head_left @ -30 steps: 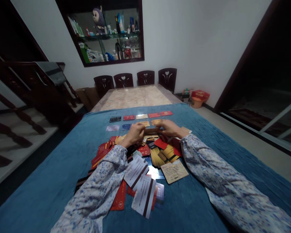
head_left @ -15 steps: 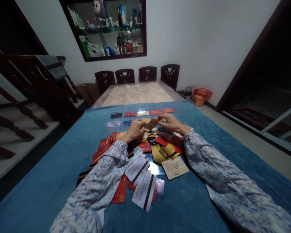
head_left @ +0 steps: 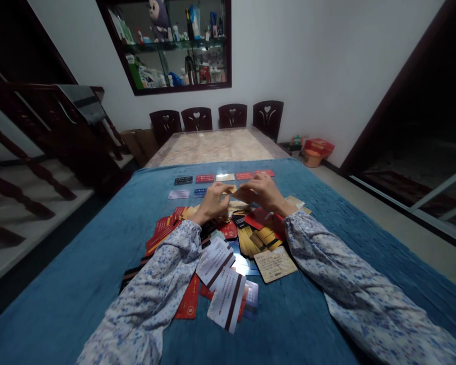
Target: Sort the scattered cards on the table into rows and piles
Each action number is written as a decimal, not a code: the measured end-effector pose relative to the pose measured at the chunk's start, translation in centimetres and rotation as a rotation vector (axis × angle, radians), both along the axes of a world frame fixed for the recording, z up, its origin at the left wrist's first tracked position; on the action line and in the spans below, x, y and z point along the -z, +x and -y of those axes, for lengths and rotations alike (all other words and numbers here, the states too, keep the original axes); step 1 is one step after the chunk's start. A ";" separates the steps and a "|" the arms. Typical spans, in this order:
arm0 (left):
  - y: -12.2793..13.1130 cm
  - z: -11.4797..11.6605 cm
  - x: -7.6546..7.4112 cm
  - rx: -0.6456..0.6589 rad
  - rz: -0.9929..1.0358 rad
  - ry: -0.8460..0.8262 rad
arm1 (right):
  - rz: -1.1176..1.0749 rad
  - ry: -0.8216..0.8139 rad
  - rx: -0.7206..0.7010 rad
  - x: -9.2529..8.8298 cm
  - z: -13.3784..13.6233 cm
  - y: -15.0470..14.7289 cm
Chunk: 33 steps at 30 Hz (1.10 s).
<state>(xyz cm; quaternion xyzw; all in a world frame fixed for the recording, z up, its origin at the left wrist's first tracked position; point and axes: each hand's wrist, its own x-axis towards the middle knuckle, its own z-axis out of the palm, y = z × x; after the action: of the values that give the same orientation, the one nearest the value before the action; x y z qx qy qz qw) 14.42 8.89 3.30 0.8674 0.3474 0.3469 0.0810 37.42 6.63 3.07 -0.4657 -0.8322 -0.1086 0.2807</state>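
Note:
My left hand [head_left: 213, 202] and my right hand [head_left: 260, 192] meet above the far end of a loose pile of cards [head_left: 228, 253] on a blue cloth [head_left: 327, 223]. Both pinch a small tan card [head_left: 233, 190] between their fingertips, just above the cloth. Beyond the hands lie two neat rows of single cards: a far row [head_left: 224, 178] of black, red, pale and red ones, and a nearer row [head_left: 186, 193] with a pale and a blue card. The pile holds red, gold, black and white cards, some showing a magnetic stripe.
The blue cloth covers the near end of a long table; its bare marble top [head_left: 213, 147] runs on to several dark wooden chairs [head_left: 213, 117]. A glass cabinet [head_left: 175, 45] hangs on the wall. A stair rail [head_left: 30, 137] stands left, a red basin [head_left: 314, 151] right.
Both hands have lifted the tan card off the pile and carried it a little farther away, toward the laid-out rows. The view has tilted slightly.

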 end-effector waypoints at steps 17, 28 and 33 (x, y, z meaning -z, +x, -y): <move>0.5 0.6 0.3 -0.068 -0.068 -0.141 | 0.027 -0.063 -0.022 1.5 -0.2 -0.8; 0.0 0.4 0.9 -0.191 -0.168 -0.136 | 0.067 -0.214 0.152 1.3 0.9 -1.4; 0.1 1.2 0.5 -0.251 -0.280 -0.112 | 0.088 -0.249 0.253 1.1 1.5 -2.3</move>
<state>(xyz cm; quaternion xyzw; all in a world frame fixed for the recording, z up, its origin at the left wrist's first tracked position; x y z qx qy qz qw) 14.54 7.68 2.82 0.8513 0.4795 0.2102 0.0361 35.15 5.17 1.95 -0.5925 -0.7855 -0.0593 0.1683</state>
